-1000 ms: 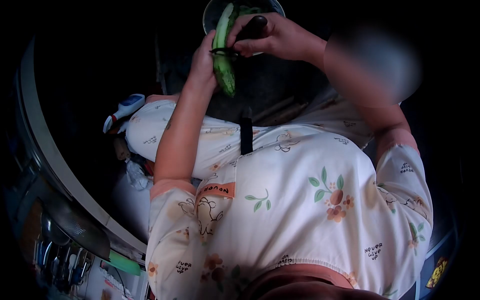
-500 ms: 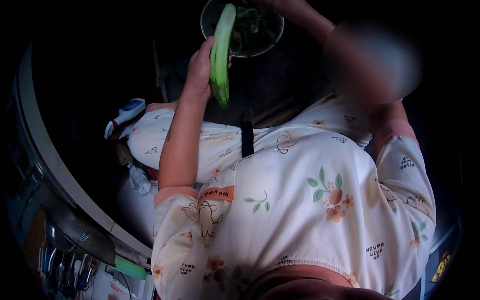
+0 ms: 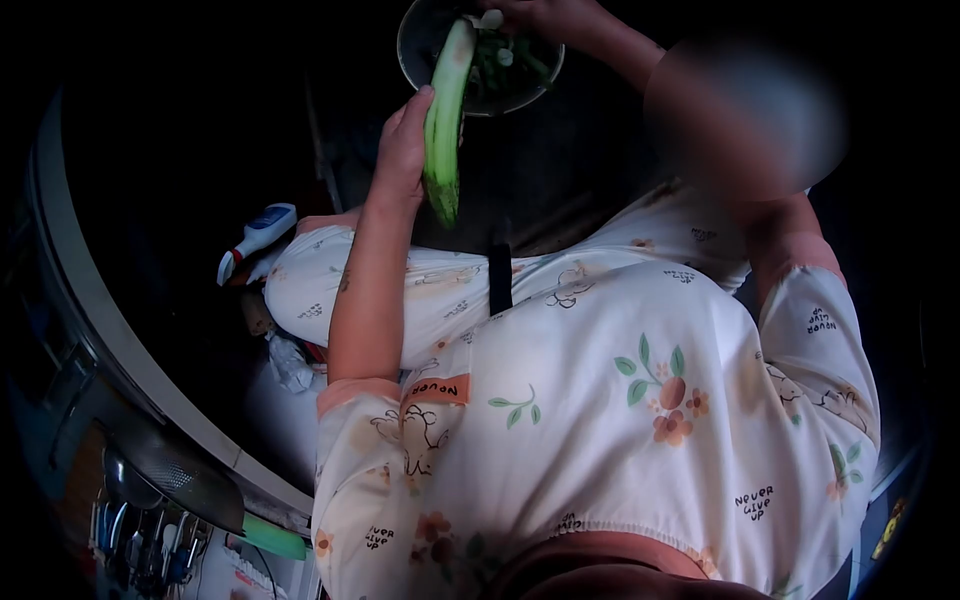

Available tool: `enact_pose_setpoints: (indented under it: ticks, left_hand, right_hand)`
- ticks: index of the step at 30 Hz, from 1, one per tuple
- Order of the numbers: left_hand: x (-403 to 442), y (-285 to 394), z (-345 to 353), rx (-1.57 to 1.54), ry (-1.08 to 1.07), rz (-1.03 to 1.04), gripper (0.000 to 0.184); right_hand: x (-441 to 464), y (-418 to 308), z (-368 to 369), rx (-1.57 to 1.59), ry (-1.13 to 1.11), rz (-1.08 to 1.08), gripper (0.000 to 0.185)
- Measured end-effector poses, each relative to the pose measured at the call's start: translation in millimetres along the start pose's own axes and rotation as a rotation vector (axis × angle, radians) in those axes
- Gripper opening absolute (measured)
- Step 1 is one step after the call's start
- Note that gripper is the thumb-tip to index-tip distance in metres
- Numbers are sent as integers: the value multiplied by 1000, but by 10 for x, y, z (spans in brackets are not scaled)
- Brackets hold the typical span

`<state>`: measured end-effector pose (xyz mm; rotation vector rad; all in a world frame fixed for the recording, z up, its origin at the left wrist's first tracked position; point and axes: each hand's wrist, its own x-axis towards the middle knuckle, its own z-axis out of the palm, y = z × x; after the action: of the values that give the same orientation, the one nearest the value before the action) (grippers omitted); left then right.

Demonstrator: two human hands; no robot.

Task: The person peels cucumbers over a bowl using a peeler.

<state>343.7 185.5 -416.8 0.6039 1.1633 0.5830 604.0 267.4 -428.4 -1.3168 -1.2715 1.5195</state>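
Observation:
A long green vegetable [image 3: 445,130], mostly peeled and pale, with dark skin left at its lower end, is held nearly upright by my left hand [image 3: 402,148], fingers wrapped round it. Its top end reaches over the rim of a round bowl [image 3: 408,68]. Green strips [image 3: 500,65] lie inside the bowl. At the top edge of the view, my right hand [image 3: 530,14] is over the bowl, dim and partly cut off. Its fingers look closed, near a small pale piece [image 3: 491,18]; what they hold cannot be made out.
A white and blue bottle [image 3: 266,228] lies left of my knee, with a crumpled clear bag [image 3: 290,362] below it. A curved pale edge [image 3: 150,365] runs down the left side. At lower left are a metal strainer [image 3: 175,475] and several utensils [image 3: 150,545].
My right hand has moved from the vegetable up to the bowl, and the black peeler it held is no longer visible. The vegetable, in my left hand, has shifted slightly down and shows more pale flesh.

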Motion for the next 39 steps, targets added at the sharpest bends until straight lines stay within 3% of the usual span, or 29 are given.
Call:
enact_pose_setpoints:
  ticks: [5, 9, 11, 15, 17, 21, 25, 28, 29, 32, 35, 39]
  left_hand:
    - [50, -18, -53, -20, 28, 29, 43]
    - [37, 15, -10, 28, 96, 1, 42]
    - [63, -13, -63, 14, 44, 37, 42]
    - [47, 5, -66, -14, -41, 61, 42]
    - [1, 33, -1, 20, 7, -8, 42]
    - [33, 51, -20, 42, 40, -4, 43]
    - [70, 79, -45, 11, 49, -21, 42]
    - [66, 108, -78, -23, 0, -41, 42]
    - [54, 130, -83, -34, -33, -64, 42]
    - [-26, 242, -36, 81, -38, -83, 42]
    - [-33, 275, -85, 137, -100, -75, 43]
    - [-31, 231, -40, 199, -59, -39, 44]
  right_hand:
    - [-9, 6, 8, 103, 19, -28, 7]
    - [-81, -70, 123, 291, -251, 36, 9]
    - [-146, -83, 170, 194, -287, 111, 9]
    - [51, 205, 21, 192, -202, -36, 11]
    - [126, 314, -76, 81, 2, 69, 12]
    - [84, 42, -157, 34, 98, 65, 13]
    - [111, 177, -44, 90, -92, -138, 12]
    - [-13, 76, 62, -93, -290, -261, 28]
    - [-49, 7, 79, -405, -306, -543, 28]
    - [-214, -100, 169, -571, -346, -588, 34]
    - [-257, -74, 210, -639, -415, -483, 42]
    - [-314, -79, 295, -806, -286, -476, 43]
